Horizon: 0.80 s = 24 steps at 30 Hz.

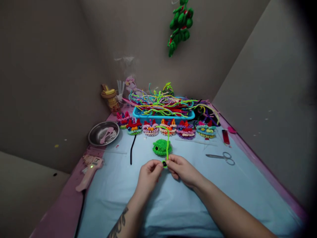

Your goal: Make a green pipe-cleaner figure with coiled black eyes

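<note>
My left hand [148, 174] and my right hand [182, 169] meet over the light blue table cover [173, 198], both pinched on a small black bead [164, 163] wrapped in a lime green pipe cleaner [167, 142]. The pipe cleaner rises from my fingers and arcs back to the left. Just behind my hands lies a round green fuzzy piece [161, 147].
A row of several colourful pipe-cleaner faces [168, 128] stands before a blue tray [162, 115] piled with pipe cleaners. A metal bowl [103, 133] and pink glue gun [88, 172] are at left, a black pipe cleaner [132, 149] nearby; scissors [221, 157] and a red lighter [225, 137] at right.
</note>
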{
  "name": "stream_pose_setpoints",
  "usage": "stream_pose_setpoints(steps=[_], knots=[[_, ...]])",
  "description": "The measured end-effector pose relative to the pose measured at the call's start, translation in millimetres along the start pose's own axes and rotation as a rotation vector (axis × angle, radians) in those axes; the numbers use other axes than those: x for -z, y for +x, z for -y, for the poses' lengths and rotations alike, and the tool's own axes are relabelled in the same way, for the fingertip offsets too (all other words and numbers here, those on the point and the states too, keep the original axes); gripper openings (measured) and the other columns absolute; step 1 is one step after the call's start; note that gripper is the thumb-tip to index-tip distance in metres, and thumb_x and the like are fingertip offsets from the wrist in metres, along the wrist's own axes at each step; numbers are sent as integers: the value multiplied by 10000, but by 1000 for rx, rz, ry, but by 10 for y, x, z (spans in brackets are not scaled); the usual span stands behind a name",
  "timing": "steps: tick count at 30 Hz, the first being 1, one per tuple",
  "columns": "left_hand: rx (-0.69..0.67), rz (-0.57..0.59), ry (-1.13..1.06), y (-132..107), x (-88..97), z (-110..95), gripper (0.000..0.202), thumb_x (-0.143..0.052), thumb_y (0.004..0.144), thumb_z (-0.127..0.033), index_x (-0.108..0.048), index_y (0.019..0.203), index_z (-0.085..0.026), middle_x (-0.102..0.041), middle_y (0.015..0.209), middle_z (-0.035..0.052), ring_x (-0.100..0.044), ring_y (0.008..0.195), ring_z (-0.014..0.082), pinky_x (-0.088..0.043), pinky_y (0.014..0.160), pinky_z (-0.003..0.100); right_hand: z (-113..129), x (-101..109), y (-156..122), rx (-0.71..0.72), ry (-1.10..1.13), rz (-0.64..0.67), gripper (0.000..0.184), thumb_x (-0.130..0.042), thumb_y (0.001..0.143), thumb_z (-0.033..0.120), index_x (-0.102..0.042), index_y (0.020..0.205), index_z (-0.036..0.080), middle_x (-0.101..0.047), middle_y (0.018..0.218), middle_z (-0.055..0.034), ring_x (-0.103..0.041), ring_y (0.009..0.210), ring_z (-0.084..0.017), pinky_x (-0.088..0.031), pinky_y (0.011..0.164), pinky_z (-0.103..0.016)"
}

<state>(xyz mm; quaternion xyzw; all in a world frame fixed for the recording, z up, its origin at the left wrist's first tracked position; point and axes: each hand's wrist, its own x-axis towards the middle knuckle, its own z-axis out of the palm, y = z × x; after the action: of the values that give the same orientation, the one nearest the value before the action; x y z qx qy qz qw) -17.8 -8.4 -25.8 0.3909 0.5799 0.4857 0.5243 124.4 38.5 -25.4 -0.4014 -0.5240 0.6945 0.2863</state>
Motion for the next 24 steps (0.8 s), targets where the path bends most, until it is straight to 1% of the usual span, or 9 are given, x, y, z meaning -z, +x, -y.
stream_pose_setpoints(steps=[1, 3, 6, 9, 11, 14, 16, 24], knots=[[-4, -1, 2, 7, -4, 10, 295, -633, 732, -437, -605, 675, -149, -434, 466, -61, -355, 415, 68, -267, 418, 194, 0, 6, 5, 4, -8, -9, 349, -557, 790, 483, -409, 652, 198, -387, 479, 97, -309, 348, -44, -217, 369, -191], [-15, -16, 1, 24, -5, 33, 292, -625, 744, -436, -618, 723, -145, -468, 494, -53, -372, 425, 69, -279, 423, 192, 0, 15, 26, 28, -38, -67, 341, -554, 790, 488, -416, 667, 202, -360, 479, 101, -289, 359, -52, -207, 376, -200], [-32, -97, -38, 48, 15, 47, 314, -604, 767, -449, -636, 826, -142, -537, 586, -29, -398, 448, 65, -294, 426, 188, -4, -3, 90, 105, -127, -244, 335, -553, 792, 471, -408, 649, 206, -329, 492, 92, -273, 414, -70, -215, 413, -212], [-39, -200, -169, 60, 54, 27, 331, -602, 771, -466, -624, 863, -149, -531, 610, -36, -379, 446, 52, -275, 412, 173, -27, -64, 167, 196, -209, -392, 332, -555, 785, 458, -416, 628, 201, -361, 539, 61, -327, 500, -98, -266, 472, -227], [-16, -235, -313, 61, 84, 6, 324, -631, 752, -456, -606, 864, -152, -517, 608, -45, -353, 436, 40, -250, 399, 162, -48, -111, 204, 215, -251, -456, 325, -553, 784, 461, -429, 637, 198, -374, 559, 51, -339, 527, -109, -276, 491, -233], [45, -222, -509, 55, 120, -17, 312, -675, 716, -417, -584, 846, -149, -506, 615, -49, -330, 430, 27, -218, 383, 151, -72, -160, 230, 207, -309, -536, 328, -545, 789, 467, -429, 637, 201, -353, 555, 52, -319, 521, -112, -263, 485, -235], [72, -194, -580, 51, 135, -23, 299, -687, 704, -394, -580, 833, -147, -497, 608, -51, -322, 426, 23, -204, 377, 148, -79, -181, 234, 208, -341, -569, 335, -548, 786, 471, -425, 627, 204, -343, 550, 51, -315, 518, -115, -261, 482, -237], [114, -132, -673, 34, 161, -24, 259, -679, 706, -356, -574, 813, -145, -488, 605, -54, -300, 412, 15, -180, 366, 148, -93, -245, 259, 177, -451, -659, 310, -555, 779, 445, -448, 624, 199, -368, 553, 41, -336, 529, -122, -269, 486, -244]])
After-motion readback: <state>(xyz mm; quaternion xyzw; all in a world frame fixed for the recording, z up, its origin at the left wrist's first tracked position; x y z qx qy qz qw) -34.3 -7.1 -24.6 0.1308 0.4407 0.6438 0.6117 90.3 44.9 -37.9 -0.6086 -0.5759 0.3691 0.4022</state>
